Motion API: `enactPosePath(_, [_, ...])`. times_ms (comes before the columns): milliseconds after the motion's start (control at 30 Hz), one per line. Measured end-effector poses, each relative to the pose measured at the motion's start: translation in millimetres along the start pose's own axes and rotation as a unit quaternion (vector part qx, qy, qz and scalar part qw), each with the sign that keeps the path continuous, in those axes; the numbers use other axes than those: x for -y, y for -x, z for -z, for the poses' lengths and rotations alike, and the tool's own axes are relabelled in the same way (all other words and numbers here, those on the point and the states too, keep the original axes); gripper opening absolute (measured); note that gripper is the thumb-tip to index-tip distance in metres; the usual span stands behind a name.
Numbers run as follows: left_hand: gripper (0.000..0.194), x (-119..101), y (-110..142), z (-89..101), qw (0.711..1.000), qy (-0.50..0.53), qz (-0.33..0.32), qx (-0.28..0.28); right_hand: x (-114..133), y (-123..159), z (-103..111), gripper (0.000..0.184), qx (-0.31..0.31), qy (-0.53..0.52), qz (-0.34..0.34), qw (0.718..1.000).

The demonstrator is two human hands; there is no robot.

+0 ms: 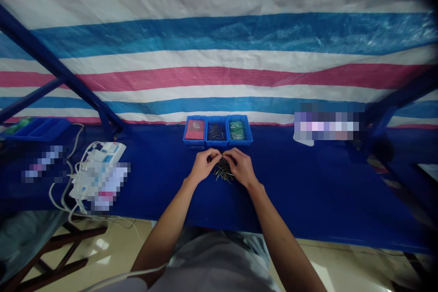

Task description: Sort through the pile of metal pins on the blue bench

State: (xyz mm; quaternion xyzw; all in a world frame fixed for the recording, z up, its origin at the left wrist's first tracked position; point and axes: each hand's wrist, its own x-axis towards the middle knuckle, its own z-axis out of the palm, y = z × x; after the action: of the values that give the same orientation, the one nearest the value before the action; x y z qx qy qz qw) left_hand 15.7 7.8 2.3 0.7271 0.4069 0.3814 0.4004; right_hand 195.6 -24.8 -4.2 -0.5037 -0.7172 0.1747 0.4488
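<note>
My left hand (204, 164) and my right hand (243, 167) meet in front of the blue bins, each with thumb and fingertips pinched together. Whatever is between the fingertips is too small to make out. Just under and between the hands lies a loose pile of thin metal screws or nails (224, 171) on the blue tabletop (219, 205). Behind the hands stand three joined blue bins. More dark screws or nails (216, 132) fill the middle bin. A red packet (195, 129) lies in the left bin, and a green packet with pale pieces (237, 130) in the right one.
White power strips (108, 151) with tangled cables lie at the left of the table. Farther left is a blue divided tray (39, 128). A blurred-out item (326, 123) sits at the back right. Blue metal posts (65, 75) and a striped sheet (219, 36) close off the back.
</note>
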Motion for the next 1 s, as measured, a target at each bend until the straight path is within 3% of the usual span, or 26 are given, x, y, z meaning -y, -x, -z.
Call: enactPosePath(1000, [0.019, -0.6, -1.1, 0.3, 1.0, -0.018, 0.008, 0.012, 0.8, -0.1, 0.1, 0.026, 0.017, 0.032, -0.013, 0.999])
